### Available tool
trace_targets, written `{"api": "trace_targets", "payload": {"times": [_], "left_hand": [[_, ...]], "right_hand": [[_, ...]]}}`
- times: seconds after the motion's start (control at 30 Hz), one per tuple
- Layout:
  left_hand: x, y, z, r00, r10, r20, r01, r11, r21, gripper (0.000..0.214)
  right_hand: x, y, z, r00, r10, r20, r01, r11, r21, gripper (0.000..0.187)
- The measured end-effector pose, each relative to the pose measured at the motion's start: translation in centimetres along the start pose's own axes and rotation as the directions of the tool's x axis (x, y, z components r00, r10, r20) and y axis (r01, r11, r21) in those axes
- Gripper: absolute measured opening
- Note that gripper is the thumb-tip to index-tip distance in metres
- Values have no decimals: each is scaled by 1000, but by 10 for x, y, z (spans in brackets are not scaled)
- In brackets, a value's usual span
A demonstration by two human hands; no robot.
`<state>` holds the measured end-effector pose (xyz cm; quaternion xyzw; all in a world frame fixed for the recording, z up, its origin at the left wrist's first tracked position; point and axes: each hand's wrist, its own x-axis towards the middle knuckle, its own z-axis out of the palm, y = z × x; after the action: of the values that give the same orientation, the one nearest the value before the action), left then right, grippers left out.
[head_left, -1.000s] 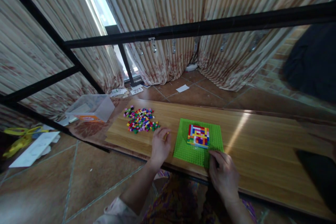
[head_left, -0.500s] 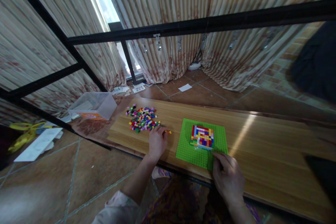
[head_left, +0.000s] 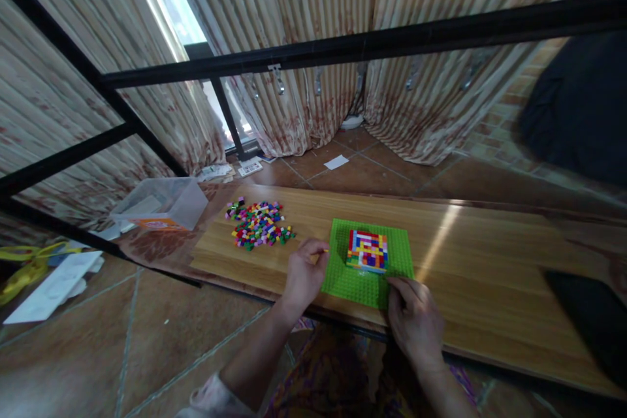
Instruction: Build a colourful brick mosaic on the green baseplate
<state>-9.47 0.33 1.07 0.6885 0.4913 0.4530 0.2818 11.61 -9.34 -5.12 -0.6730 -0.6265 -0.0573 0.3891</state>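
A bright green studded baseplate (head_left: 362, 289) lies on the wooden board, bearing a square build of multicoloured toy bricks (head_left: 367, 251). My left hand (head_left: 304, 274) is at the plate's left edge, thumb and forefinger pinched on a small yellow brick (head_left: 326, 250). At the plate's lower right corner rests my right hand (head_left: 416, 317), its fingers curled together close to the build's near edge. Whether anything is between those fingertips is hidden. Farther left, a loose heap of small coloured bricks (head_left: 262, 223) is spread on the board.
A clear plastic box (head_left: 183, 206) with an orange label stands at the left end of the table. A dark flat object (head_left: 588, 320) lies on the board (head_left: 480, 274) at right. Black metal bars (head_left: 323, 52) cross beyond the table, before striped curtains (head_left: 304, 0).
My left hand has moved right, from beside the brick heap to the baseplate's left edge, carrying the small brick. My right hand stays by the plate's lower right corner. The camera view has shifted slightly.
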Motion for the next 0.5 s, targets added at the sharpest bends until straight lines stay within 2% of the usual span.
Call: {"api": "trace_targets", "payload": {"times": [0.2,0.5], "left_hand": [[1,26,28,994,75,77,-72,996,-49,22],[6,28,36,974,164,159,-182,978,105,20]], "right_hand": [[1,-1,0,1000,6,12,-6,1000,5,24],[2,-5,-2,999,41,36,-42,999,23,24]]}}
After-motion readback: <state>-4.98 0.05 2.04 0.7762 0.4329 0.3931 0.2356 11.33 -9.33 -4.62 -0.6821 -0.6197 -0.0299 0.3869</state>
